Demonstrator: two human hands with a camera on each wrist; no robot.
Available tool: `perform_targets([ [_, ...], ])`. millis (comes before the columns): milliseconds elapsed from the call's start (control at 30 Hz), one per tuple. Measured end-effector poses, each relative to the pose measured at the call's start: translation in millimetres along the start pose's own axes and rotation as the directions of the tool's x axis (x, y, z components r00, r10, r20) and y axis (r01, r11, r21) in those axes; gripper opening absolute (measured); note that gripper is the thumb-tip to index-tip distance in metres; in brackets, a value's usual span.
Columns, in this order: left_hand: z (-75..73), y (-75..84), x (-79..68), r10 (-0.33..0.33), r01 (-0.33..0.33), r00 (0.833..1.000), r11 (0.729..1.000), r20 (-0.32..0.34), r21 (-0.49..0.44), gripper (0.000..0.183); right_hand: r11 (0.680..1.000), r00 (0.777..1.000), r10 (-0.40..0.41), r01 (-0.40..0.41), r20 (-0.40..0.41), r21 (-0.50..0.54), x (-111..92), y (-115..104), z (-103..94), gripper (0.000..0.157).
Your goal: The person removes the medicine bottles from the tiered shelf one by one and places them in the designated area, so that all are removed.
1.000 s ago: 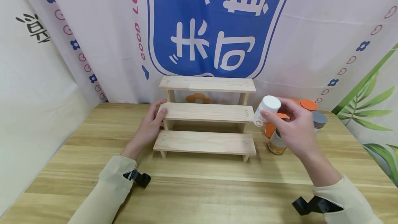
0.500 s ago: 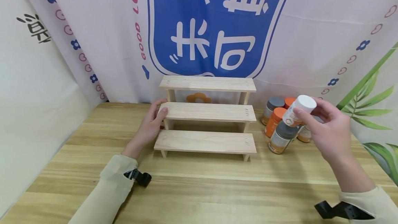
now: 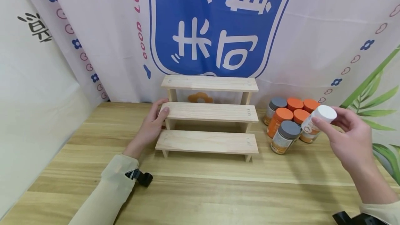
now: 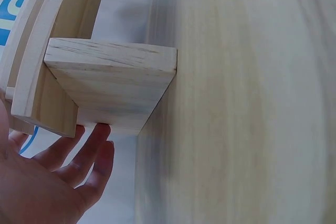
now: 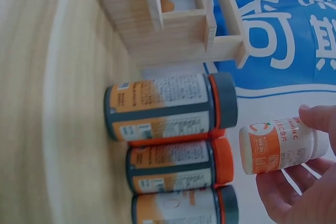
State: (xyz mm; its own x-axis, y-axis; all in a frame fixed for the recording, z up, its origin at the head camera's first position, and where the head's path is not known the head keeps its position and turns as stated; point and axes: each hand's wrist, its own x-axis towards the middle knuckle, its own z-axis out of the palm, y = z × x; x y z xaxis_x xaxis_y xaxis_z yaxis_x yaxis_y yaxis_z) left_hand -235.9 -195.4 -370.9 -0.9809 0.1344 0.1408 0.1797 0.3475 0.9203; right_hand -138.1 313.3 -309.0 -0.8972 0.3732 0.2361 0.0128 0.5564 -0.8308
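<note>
My right hand [image 3: 354, 141] pinches a small white-capped vitamin C bottle [image 3: 318, 119] between thumb and fingers, tilted, at the right. In the right wrist view this bottle [image 5: 278, 145] shows an orange and white label and hangs clear of the standing bottles. A three-tier wooden step shelf [image 3: 209, 111] stands at the middle back. On its left end, my left hand [image 3: 148, 131] grips the middle tier, thumb over the board. In the left wrist view the fingertips [image 4: 102, 129] lie against the shelf's side panel [image 4: 113, 85].
Right of the shelf, several bottles stand close together: a grey-lidded bottle [image 3: 285, 138] in front, an orange bottle [image 3: 279, 122] behind it, and others with orange or grey lids. A printed cloth [image 3: 312, 44] hangs behind the wooden table [image 3: 200, 190].
My right hand has moved right with the white-capped bottle, from beside the shelf, past the standing bottles, to their right edge. My left hand has stayed on the shelf.
</note>
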Motion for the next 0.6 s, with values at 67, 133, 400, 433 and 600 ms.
perform_targets([
  [67,-0.2,-0.6,0.1,-0.002,0.002,1.0,1.0,0.001,-0.001,0.052,1.0,1.0,0.005,-0.005,0.014,0.017,-1,6,-1.4,0.051],
  [133,-0.5,-1.3,0.2,-0.002,0.002,1.0,1.0,0.001,-0.002,0.052,0.999,0.999,0.003,-0.005,0.038,0.039,-1,12,-1.8,0.042],
  [400,-0.2,0.0,-0.3,-0.001,0.001,1.0,1.0,0.004,0.001,0.052,0.998,0.98,0.035,-0.026,0.195,-0.052,2,38,8.0,0.051],
  [433,-0.2,-0.1,-0.3,-0.002,0.002,1.0,1.0,0.007,0.001,0.053,0.997,0.975,0.044,-0.028,0.216,-0.074,3,42,9.6,0.06],
  [600,0.5,-0.5,-0.2,0.003,-0.003,1.0,1.0,0.004,0.0,0.052,0.989,0.96,0.072,-0.035,0.271,-0.141,3,49,16.1,0.077],
])
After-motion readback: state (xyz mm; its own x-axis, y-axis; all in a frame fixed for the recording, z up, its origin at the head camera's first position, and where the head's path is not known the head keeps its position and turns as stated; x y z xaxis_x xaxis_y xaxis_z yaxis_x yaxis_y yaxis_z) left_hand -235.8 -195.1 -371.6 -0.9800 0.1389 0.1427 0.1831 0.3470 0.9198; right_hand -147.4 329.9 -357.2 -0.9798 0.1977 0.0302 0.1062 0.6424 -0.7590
